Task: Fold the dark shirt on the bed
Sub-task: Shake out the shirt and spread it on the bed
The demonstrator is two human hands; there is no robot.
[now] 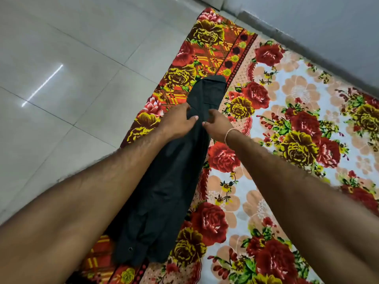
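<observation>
Both hands — left hand [178,122], right hand [217,125] — pinched the dark shirt [164,181] mid-length; lifting evenly would best carry the far end nearward.

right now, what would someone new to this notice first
The long dark shirt, already narrowed into a strip, lies along the bed's left edge on a loud floral sheet of red and yellow roses. Both bare arms reach in from below, the left hand and right hand pinching the shirt around its middle. Pale glossy floor tiles fill the left side.
</observation>
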